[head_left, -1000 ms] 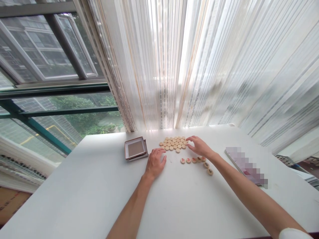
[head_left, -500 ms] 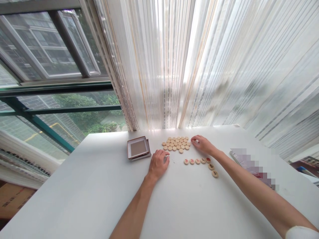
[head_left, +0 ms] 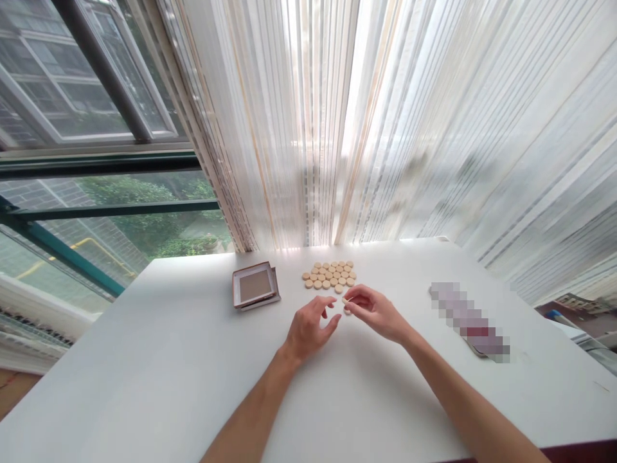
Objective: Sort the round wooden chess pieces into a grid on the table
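Several round wooden game discs [head_left: 330, 275] lie packed in a cluster, blank side up, near the far edge of the white table [head_left: 144, 373]. My right hand [head_left: 376, 313] hovers just in front of the cluster and pinches one disc [head_left: 346, 299] between thumb and fingertips. My left hand [head_left: 311, 325] is right beside it, fingers apart and slightly curled, holding nothing. One more disc [head_left: 347, 311] peeks out under my right hand; the rest of the row of marked discs is hidden behind that hand.
An open brown square box [head_left: 254, 287] sits left of the cluster. A flat blurred-out object [head_left: 467, 318] lies on the table to the right. Striped sheer curtains [head_left: 385, 128] hang behind the table and a window [head_left: 96, 161] is at the left.
My right hand has drawn back from the cluster's right edge with a disc pinched in it. My left hand has lifted off the table, and the view has shifted a little.
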Demonstrator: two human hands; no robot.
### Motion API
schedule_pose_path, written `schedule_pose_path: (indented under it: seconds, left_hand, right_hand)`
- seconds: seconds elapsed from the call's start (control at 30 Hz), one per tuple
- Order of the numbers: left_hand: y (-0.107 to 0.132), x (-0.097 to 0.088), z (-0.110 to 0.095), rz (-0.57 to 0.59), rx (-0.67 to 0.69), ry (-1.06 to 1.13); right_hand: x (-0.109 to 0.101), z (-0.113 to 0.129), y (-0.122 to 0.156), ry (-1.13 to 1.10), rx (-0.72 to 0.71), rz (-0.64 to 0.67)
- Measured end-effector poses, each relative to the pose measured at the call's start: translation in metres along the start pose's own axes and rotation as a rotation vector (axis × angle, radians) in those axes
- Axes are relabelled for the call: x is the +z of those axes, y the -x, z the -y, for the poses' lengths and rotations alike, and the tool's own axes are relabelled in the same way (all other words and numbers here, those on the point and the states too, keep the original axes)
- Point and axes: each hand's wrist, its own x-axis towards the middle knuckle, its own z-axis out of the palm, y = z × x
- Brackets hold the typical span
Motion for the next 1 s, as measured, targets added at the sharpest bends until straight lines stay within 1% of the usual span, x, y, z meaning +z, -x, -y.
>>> schedule_pose_path:
  seconds: [0.1, 0.2, 0.4, 0.53, 0.67, 0.77, 0.9, 1.0]
  left_hand:
    - [0.002, 0.004, -0.005, 0.007, 0.002, 0.031]
    - [0.003, 0.005, -0.003, 0.016, -0.018, 0.050]
    - [0.003, 0.004, -0.004, 0.044, -0.072, 0.098]
    - [0.003, 0.006, -0.008, 0.044, -0.126, 0.212]
    - [0.003, 0.009, -0.009, 0.009, -0.217, 0.317]
    - [0.002, 0.010, -0.010, -0.006, -0.275, 0.358]
    - [0.001, 0.009, -0.009, 0.009, -0.286, 0.386]
    - [0.001, 0.009, -0.007, 0.033, -0.293, 0.400]
  right_hand:
    - [0.018, -0.007, 0.006, -0.147, 0.037, 0.007]
    - [0.029, -0.015, 0.008, -0.251, 0.065, -0.019]
    - [0.044, -0.023, 0.015, -0.322, 0.094, -0.143]
    - [0.048, -0.024, 0.018, -0.289, 0.084, -0.192]
    - [0.048, -0.027, 0.021, -0.214, 0.046, -0.170]
    - [0.048, -0.028, 0.023, -0.128, 0.007, -0.159]
    - [0.050, -0.028, 0.025, -0.032, -0.041, -0.124]
    - [0.050, -0.030, 0.025, -0.002, -0.052, -0.107]
